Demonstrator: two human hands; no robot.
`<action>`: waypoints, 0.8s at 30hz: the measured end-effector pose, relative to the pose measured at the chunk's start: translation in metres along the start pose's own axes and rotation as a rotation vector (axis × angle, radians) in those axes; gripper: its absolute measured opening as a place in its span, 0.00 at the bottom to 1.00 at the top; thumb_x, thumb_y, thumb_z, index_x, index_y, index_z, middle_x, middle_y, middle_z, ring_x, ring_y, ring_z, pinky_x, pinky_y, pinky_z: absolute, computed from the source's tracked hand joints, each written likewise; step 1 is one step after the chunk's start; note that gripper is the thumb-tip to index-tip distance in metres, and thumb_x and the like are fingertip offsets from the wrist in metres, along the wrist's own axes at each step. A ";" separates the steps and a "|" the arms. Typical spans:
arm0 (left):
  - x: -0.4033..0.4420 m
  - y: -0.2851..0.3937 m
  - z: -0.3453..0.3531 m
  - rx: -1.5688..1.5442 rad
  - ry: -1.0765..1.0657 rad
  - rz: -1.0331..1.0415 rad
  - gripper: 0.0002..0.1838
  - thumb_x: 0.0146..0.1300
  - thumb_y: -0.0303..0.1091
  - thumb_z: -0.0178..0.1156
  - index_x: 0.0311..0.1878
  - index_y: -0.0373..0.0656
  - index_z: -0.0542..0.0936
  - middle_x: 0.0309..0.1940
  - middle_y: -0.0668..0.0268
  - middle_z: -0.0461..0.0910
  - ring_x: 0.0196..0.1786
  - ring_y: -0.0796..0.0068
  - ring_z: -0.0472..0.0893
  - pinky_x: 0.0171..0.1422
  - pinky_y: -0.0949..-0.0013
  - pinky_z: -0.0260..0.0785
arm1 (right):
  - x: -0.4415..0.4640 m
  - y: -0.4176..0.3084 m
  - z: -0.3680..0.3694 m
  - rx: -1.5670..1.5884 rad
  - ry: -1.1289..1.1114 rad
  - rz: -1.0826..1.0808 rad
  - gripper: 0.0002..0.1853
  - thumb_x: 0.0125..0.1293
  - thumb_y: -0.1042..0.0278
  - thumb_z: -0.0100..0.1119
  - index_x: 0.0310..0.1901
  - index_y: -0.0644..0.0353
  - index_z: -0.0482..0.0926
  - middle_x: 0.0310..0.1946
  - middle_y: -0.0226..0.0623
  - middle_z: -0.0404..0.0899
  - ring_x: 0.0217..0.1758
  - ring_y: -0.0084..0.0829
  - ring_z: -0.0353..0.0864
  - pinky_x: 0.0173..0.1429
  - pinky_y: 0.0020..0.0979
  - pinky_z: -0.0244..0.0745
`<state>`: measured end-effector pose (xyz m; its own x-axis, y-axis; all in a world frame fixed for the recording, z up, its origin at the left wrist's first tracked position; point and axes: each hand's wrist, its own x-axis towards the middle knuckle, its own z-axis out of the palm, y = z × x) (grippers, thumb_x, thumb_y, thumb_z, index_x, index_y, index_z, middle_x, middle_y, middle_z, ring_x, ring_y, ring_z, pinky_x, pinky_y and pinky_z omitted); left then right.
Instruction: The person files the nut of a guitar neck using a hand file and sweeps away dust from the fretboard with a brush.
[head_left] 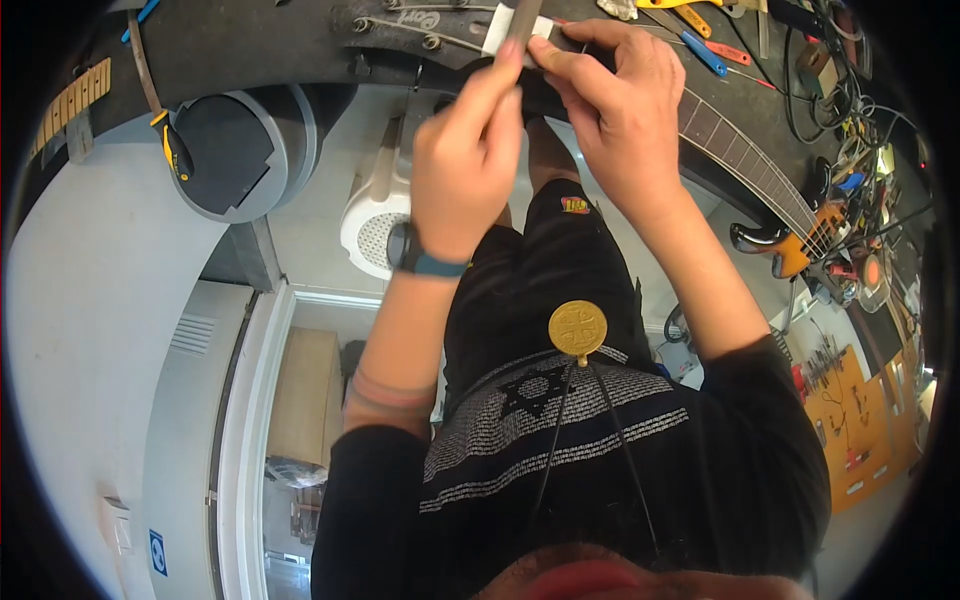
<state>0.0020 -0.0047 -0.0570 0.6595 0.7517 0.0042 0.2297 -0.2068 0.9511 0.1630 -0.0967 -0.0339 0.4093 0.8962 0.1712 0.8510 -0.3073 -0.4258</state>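
Black in the head view, the guitar headstock (412, 20) lies on the table (235, 50), ahead of the person. The left hand (465, 165) has its fingers closed on a flat grey tool (525, 22) above a white slip (495, 32); the right hand (630, 95) has its fingers bent beside it, whether pinching I cannot tell. Work seems under way, the tool not yet put down; the covered spot hides how much is left.
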 end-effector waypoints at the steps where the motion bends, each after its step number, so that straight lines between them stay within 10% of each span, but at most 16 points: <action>1: -0.023 -0.002 -0.009 0.011 -0.019 0.001 0.19 0.82 0.21 0.64 0.72 0.37 0.87 0.59 0.49 0.95 0.41 0.62 0.96 0.45 0.64 0.84 | 0.000 0.001 -0.001 0.002 0.000 0.003 0.19 0.69 0.69 0.80 0.59 0.37 0.96 0.60 0.25 0.88 0.63 0.36 0.83 0.72 0.44 0.68; 7: 0.020 0.002 -0.003 0.002 -0.129 -0.119 0.20 0.83 0.20 0.64 0.74 0.36 0.86 0.67 0.54 0.93 0.55 0.74 0.93 0.57 0.70 0.83 | 0.000 0.001 -0.001 -0.009 -0.001 -0.002 0.18 0.69 0.69 0.79 0.59 0.36 0.96 0.60 0.25 0.88 0.63 0.36 0.83 0.72 0.44 0.69; 12: -0.042 0.005 -0.021 0.019 -0.067 -0.094 0.19 0.83 0.21 0.65 0.73 0.37 0.87 0.65 0.55 0.94 0.48 0.76 0.92 0.54 0.70 0.82 | -0.001 -0.001 -0.001 -0.003 -0.021 0.015 0.19 0.69 0.69 0.79 0.59 0.37 0.96 0.60 0.26 0.88 0.64 0.37 0.83 0.73 0.44 0.68; 18: 0.022 -0.004 0.003 -0.039 -0.058 -0.072 0.20 0.81 0.24 0.66 0.72 0.43 0.88 0.47 0.47 0.94 0.33 0.56 0.91 0.40 0.63 0.81 | -0.001 -0.002 -0.001 -0.013 -0.013 0.016 0.17 0.70 0.69 0.79 0.58 0.38 0.96 0.61 0.26 0.88 0.63 0.37 0.83 0.72 0.44 0.68; 24: -0.044 0.000 -0.021 0.043 -0.048 -0.024 0.22 0.81 0.19 0.63 0.75 0.39 0.87 0.52 0.51 0.95 0.34 0.68 0.92 0.38 0.64 0.79 | -0.003 0.006 0.002 0.002 -0.010 0.008 0.18 0.70 0.68 0.79 0.59 0.37 0.96 0.60 0.26 0.87 0.64 0.38 0.83 0.72 0.45 0.69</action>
<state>-0.0420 -0.0247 -0.0507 0.6870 0.7259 -0.0340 0.2755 -0.2169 0.9365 0.1660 -0.1002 -0.0391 0.4124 0.8970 0.1590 0.8471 -0.3133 -0.4292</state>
